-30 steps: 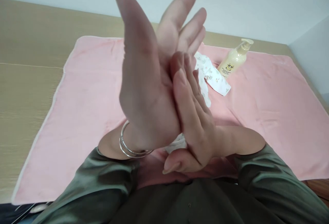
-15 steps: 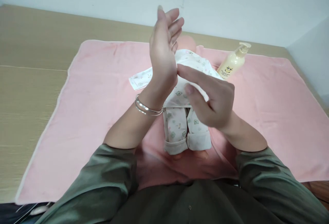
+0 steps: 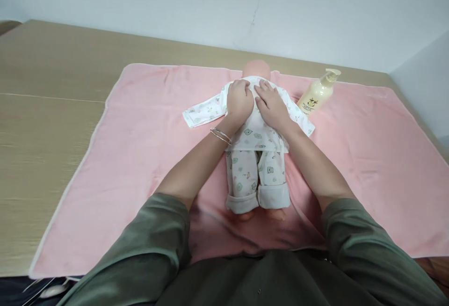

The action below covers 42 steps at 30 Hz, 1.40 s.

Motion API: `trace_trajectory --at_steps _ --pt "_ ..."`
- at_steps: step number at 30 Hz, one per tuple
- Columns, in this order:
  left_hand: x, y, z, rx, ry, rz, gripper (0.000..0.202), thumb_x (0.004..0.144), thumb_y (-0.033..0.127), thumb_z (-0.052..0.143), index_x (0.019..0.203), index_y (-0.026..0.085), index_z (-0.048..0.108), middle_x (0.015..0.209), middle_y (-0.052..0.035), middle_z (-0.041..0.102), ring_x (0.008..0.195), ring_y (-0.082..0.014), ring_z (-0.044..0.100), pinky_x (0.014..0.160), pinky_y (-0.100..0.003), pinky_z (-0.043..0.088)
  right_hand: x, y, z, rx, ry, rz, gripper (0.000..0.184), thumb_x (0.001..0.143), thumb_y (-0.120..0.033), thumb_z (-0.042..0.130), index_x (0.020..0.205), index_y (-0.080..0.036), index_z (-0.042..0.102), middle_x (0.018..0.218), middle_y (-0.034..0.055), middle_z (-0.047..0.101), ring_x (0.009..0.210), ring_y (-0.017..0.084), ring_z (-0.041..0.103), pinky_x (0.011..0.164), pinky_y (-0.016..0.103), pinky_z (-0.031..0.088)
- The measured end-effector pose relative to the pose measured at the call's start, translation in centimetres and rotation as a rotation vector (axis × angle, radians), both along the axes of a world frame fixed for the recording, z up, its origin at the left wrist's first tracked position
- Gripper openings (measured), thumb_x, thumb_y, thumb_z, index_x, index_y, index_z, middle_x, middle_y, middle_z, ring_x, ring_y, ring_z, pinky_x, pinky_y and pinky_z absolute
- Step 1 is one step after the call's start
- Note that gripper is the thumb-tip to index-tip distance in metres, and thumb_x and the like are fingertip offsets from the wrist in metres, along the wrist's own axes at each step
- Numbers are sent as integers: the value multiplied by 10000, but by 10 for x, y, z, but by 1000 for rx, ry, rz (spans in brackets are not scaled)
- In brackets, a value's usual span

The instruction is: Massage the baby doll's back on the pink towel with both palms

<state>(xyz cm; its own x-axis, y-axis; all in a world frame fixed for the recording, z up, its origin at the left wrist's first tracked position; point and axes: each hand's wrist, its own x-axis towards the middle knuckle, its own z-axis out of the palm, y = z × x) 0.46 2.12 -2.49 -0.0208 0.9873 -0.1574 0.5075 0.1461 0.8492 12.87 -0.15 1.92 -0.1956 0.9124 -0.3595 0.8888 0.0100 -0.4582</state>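
A baby doll (image 3: 256, 69) lies lengthwise in front of me, its feet towards me. It wears a white printed top (image 3: 257, 130) and matching trousers (image 3: 244, 170) with rolled cuffs. My left hand (image 3: 240, 99) rests on the upper left of the top, its fingers bent and mostly hidden behind the knuckles. Beside it, my right hand (image 3: 272, 105) lies on the upper right of the top, open with its fingers apart. The two hands are close together but not overlapping. Two thin silver bangles (image 3: 220, 135) circle my left wrist.
A pink blanket (image 3: 147, 123) is spread under the doll on a wooden table (image 3: 63, 109). To the doll's right, a pale yellow pump bottle (image 3: 317, 94) leans at a tilt near the sleeve. A white wall (image 3: 175, 11) borders the table's far side.
Both hands have come down from above the doll onto its top. They were raised, with the right fingertips at the base of the left palm. The view has shifted slightly.
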Motion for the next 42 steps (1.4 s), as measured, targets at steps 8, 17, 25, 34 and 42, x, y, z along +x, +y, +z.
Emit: trace_trajectory --at_steps 8,17,25,34,42 --pt "-3 -3 -10 17 61 -96 361 837 159 409 1070 177 684 1194 -124 715 1168 -292 625 1106 -488 469 -12 -13 -1 162 -11 78 530 909 -146 371 1404 -67 541 1529 145 469 1494 257 346 1283 515 191" --pt "-8 -13 -10 10 50 -156 449 914 242 376 1256 130 644 1407 -136 609 1386 -266 508 1249 -482 331 14 10 -28 133 82 -88 499 973 -317 393 1406 -126 551 1532 120 468 1468 249 394 1249 492 279" --pt "-9 -13 -11 18 47 -151 435 902 234 412 1250 141 655 1380 -116 634 1364 -251 527 1247 -446 341 11 1 -24 144 24 -98 500 1010 -361 340 1435 -164 517 1540 93 469 1484 245 363 1262 513 251" --pt "-10 -13 -22 35 9 -126 405 903 298 455 1245 185 640 1412 -110 609 1385 -263 503 1255 -463 311 3 -6 -15 119 -98 -174 572 988 -368 325 1443 -59 483 1528 183 461 1469 325 378 1247 549 267" --pt "-9 -13 -19 6 13 -141 419 915 301 435 1258 156 627 1420 -133 596 1399 -272 488 1269 -459 284 5 -4 -16 106 -104 -156 578 983 -348 307 1441 -36 473 1531 196 452 1470 317 376 1256 532 247"
